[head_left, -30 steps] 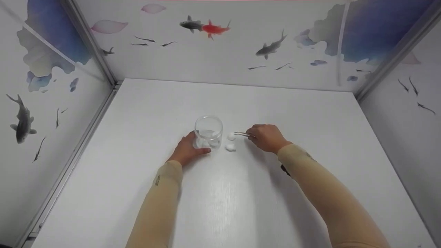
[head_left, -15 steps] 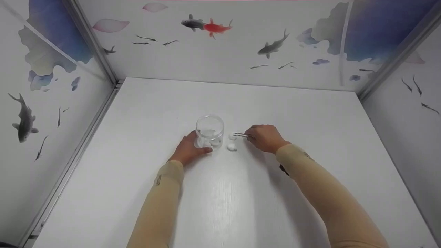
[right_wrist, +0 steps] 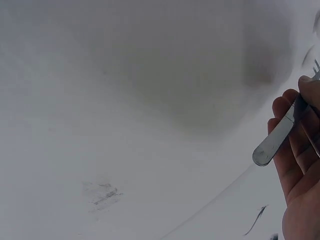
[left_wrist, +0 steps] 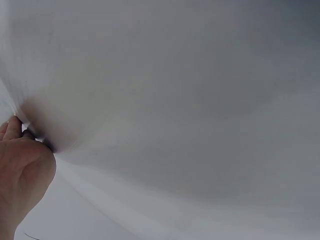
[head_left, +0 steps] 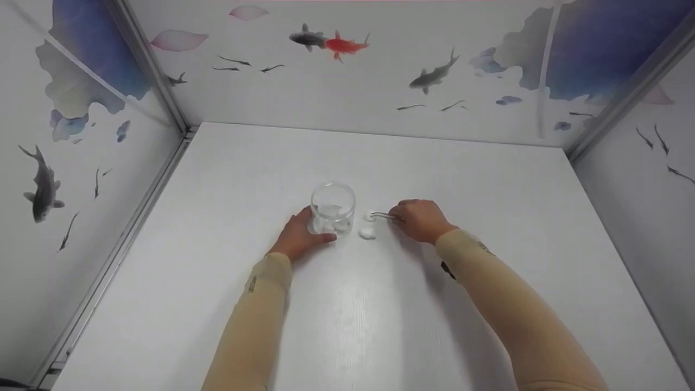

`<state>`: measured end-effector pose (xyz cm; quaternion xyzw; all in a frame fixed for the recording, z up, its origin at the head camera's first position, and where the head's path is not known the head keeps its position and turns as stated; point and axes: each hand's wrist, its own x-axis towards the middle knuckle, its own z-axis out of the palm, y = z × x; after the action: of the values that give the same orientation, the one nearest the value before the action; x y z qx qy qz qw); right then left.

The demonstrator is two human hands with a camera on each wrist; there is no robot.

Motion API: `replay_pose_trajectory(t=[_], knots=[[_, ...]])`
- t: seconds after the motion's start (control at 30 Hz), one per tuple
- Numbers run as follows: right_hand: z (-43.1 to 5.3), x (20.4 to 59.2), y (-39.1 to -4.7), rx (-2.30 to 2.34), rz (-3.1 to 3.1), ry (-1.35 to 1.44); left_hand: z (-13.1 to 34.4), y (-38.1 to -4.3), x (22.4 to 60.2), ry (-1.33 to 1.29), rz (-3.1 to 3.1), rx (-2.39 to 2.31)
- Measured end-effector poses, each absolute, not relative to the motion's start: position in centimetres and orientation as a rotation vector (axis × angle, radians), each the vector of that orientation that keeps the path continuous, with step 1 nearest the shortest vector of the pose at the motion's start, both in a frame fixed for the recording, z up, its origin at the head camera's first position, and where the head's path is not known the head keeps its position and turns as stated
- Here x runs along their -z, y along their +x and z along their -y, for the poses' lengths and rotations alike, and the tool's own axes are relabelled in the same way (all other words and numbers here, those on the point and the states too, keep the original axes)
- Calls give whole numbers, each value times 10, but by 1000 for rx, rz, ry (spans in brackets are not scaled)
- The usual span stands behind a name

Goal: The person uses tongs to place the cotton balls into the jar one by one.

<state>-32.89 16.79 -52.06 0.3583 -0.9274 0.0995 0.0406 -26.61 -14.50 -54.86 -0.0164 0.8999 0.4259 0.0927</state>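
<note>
On the white table stands a clear round jar [head_left: 333,203] with white cotton balls low inside it. My left hand [head_left: 296,237] grips the jar from its left side, the thumb in front of its base. To the right of the jar lie two white cotton balls, a nearer one [head_left: 367,233] and a farther one [head_left: 369,216]. Metal tweezers [head_left: 386,216] are pinched in my right hand [head_left: 423,220], their tips right at the farther cotton ball. In the right wrist view, the rounded end of the tweezers [right_wrist: 274,141] sticks out past the fingers.
The white table [head_left: 347,315] is closed in by panels at the back and both sides. Painted fish, such as a red one [head_left: 345,46], decorate the back panel. Metal rails [head_left: 144,60] run along the corners.
The head view has shifted slightly. My right hand and the tweezers have come down a little at the farther cotton ball, and the tips look closer together. The left hand stays on the jar.
</note>
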Motion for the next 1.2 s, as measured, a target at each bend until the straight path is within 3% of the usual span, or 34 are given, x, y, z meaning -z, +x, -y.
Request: replay_pose_trajectory(t=[1.2], knots=[[-197,506,-329,-338,2643,1049,146,-269,551,13,-2690,-1238]])
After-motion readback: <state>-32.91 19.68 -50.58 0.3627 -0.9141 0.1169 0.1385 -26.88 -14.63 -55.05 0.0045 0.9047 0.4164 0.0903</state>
